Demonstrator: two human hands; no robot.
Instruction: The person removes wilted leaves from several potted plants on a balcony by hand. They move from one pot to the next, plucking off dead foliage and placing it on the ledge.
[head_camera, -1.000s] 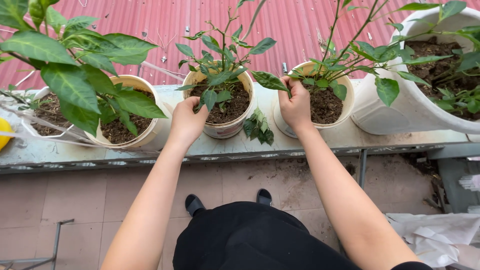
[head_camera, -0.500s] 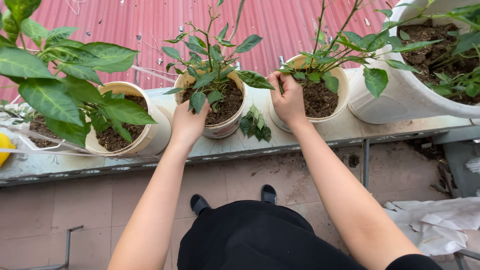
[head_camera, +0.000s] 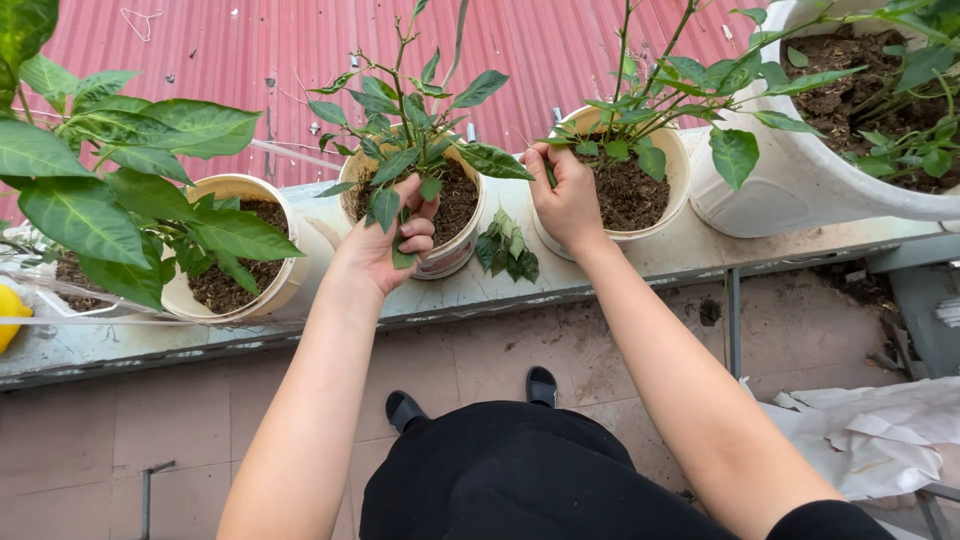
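We stand at the ledge (head_camera: 600, 285). Our left hand (head_camera: 385, 245) pinches a green leaf (head_camera: 403, 255) at the middle pot's (head_camera: 450, 250) rim, its grip clenched. Our right hand (head_camera: 568, 195) closes around low leaves (head_camera: 548, 172) of the next pot (head_camera: 665, 215), steadying the plant. Picked leaves (head_camera: 508, 250) lie piled between both pots.

picked leaves (head_camera: 507, 250) filling gap between pots (head_camera: 452, 245)

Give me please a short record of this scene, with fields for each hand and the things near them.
left hand: holds a green leaf at the rim of the middle pot
right hand: pinches a leaf at the rim of the right pot
between the pots: pile of picked leaves
support: concrete ledge
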